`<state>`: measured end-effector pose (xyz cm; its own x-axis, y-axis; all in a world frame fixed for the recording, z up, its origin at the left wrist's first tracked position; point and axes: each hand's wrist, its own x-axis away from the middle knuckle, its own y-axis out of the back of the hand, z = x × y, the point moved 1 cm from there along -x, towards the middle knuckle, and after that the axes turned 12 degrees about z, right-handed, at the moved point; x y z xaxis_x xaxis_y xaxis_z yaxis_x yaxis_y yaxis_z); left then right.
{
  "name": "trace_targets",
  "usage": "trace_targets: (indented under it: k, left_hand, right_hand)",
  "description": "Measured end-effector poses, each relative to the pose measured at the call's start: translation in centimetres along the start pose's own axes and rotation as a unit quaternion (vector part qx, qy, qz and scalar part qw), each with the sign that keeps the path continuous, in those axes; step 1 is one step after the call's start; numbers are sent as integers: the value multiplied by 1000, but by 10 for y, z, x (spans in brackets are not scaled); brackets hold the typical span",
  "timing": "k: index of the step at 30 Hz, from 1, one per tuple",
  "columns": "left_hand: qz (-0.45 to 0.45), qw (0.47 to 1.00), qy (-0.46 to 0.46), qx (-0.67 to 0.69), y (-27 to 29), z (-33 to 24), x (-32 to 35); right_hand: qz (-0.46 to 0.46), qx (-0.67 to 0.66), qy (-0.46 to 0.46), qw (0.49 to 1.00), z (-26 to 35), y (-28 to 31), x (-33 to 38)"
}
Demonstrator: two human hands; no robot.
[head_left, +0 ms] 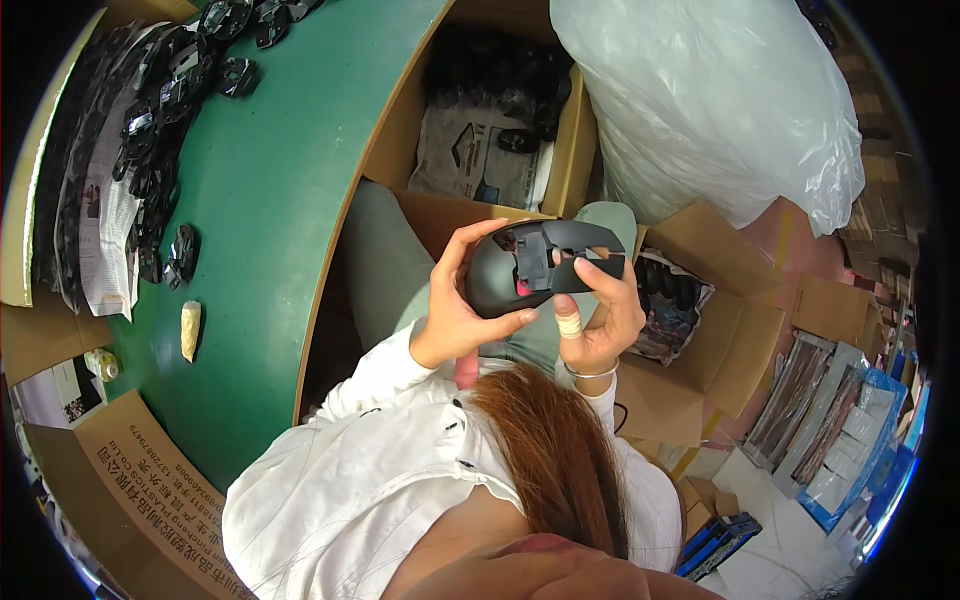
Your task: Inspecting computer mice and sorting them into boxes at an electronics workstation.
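Observation:
A black computer mouse shell (pixel 497 280) is held up in front of my chest, over my lap. Its upper side has cut-out openings, and a bit of pink shows near its middle. My left hand (pixel 447 312) wraps round the rounded end, fingers on the far edge and thumb on the near one. At the narrower end, my right hand (pixel 607 322) grips the shell, with fingers on its top face. Pale tape (pixel 568 325) is wound round one of my right digits.
On the green table (pixel 262 180) at left lie several black shell parts (pixel 183 255) and a small cream-coloured roll (pixel 190 332). Open cartons (pixel 578 110) with black parts stand ahead and right (pixel 735 330). A big translucent plastic bag (pixel 720 100) bulges at the far right.

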<state>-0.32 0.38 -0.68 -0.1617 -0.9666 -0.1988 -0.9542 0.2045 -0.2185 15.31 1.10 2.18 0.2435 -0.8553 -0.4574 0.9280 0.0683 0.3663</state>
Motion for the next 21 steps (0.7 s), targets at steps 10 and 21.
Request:
trace_targets:
  k: [10,21]
  left_hand:
    - [124,992,34,-13,23,-8,-5]
    - [123,970,124,171,17,7,14]
  right_hand:
    - [95,250,149,952,29,22,-14]
    - [198,348,96,911,49,39,-12]
